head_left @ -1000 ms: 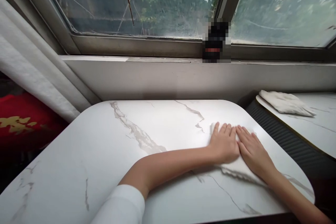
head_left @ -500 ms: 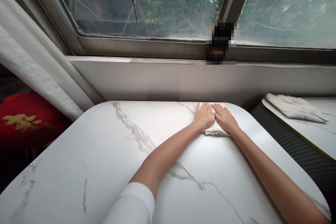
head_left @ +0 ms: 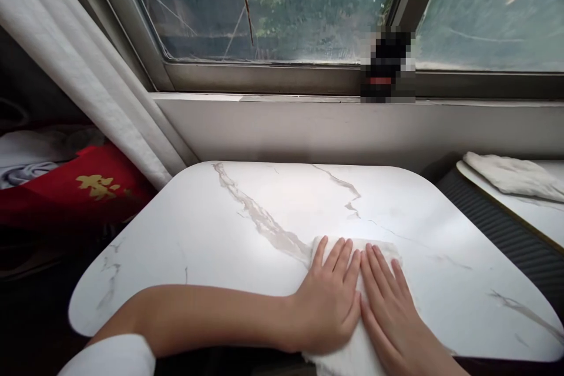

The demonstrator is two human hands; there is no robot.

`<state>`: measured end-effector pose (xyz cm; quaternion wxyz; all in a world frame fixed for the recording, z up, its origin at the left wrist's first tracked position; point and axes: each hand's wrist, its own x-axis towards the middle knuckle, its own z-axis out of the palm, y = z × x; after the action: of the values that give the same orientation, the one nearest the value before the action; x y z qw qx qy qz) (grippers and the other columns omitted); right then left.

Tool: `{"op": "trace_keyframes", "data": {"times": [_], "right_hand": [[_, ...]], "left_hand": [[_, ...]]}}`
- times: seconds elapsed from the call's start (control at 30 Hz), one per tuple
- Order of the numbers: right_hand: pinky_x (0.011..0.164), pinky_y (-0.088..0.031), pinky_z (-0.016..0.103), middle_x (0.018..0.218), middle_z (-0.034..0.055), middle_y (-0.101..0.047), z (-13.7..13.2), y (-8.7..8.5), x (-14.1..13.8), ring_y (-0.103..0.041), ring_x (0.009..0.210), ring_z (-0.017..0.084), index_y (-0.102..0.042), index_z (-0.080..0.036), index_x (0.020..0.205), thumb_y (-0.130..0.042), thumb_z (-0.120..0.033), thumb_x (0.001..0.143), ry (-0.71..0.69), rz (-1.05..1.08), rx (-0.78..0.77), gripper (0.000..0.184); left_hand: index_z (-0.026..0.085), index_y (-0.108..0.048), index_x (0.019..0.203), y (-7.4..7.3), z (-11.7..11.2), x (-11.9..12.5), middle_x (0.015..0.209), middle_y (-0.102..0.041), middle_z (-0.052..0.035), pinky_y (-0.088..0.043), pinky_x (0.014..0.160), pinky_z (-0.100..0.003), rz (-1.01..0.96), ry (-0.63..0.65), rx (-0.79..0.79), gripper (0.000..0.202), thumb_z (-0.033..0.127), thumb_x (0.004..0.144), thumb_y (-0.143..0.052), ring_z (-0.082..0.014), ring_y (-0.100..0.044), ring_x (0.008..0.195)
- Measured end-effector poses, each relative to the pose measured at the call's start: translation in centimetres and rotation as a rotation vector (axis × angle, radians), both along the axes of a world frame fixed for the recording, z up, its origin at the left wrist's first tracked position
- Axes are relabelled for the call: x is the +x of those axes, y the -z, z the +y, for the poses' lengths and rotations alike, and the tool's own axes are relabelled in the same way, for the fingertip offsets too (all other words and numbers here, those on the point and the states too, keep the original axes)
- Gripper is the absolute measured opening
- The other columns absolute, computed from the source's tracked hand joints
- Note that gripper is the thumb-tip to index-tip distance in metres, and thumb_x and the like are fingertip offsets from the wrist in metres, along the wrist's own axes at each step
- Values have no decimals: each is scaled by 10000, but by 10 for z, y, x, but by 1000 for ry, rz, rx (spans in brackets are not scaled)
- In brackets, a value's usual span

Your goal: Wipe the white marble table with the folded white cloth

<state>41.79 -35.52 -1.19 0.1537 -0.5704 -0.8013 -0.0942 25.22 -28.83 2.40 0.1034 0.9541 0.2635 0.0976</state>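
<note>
Both forearms enter low, from 8 and 5 o'clock. My left hand (head_left: 328, 299) and right hand (head_left: 388, 305) lie palm-down, side by side and touching. Each grip is released: the fingers are straight, slightly spread, pointing toward 12 o'clock and pressed flat on a white textured cloth (head_left: 348, 361). The cloth sits at 5 o'clock on the white, grey-veined marble tabletop (head_left: 211, 229), reaching its near edge.

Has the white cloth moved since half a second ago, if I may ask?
Yes, the cloth slid from the far edge of the table to its near edge.
</note>
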Motion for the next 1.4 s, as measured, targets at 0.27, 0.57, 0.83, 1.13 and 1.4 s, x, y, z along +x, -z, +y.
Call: {"op": "trace_keyframes", "data": {"times": [0.27,0.57,0.83,1.13,1.4], "right_hand": [[1117,-203,529,1493,141,-279,78,-6,-28,-185,1389,288,-176,-55,1474,-246,-277,922,98,-68,-77,599],[1126,-151,481,1487,149,-303,234,-16,-33,-228,1382,259,-297,0,1421,-236,-258,905,248,-9,-178,580],[1133,-143,424,1484,138,-316,234,-19,-36,-234,1382,233,-310,-15,1422,-266,-250,904,219,10,-174,571],[1146,-93,486,1522,89,-210,80,-1,-85,-122,1409,216,-164,-130,1480,-249,-353,955,51,213,-149,576],[1136,-96,528,1528,86,-150,72,-9,-117,-95,1412,239,-112,-125,1480,-304,-350,926,-128,225,-262,627]], "left_hand": [[86,-201,1455,8,63,-6,1523,-219,-93,-61,1154,-419,-8,-187,-59,528,315,985,-129,-172,-105,1410],[105,-360,1381,15,213,14,1459,-376,-67,-108,1144,-361,-27,-337,49,481,242,971,-148,-132,-278,1357],[97,-345,1398,18,212,11,1479,-335,-85,-107,1147,-405,7,-374,83,478,233,970,-181,-164,-243,1378],[108,-272,1436,13,65,-66,1509,-262,-84,-81,1160,-435,-10,-214,44,504,331,986,-222,-177,-163,1402],[134,-246,1449,8,47,-110,1504,-273,-79,-123,1156,-446,15,-262,20,511,336,979,-252,-186,-190,1396]]}}
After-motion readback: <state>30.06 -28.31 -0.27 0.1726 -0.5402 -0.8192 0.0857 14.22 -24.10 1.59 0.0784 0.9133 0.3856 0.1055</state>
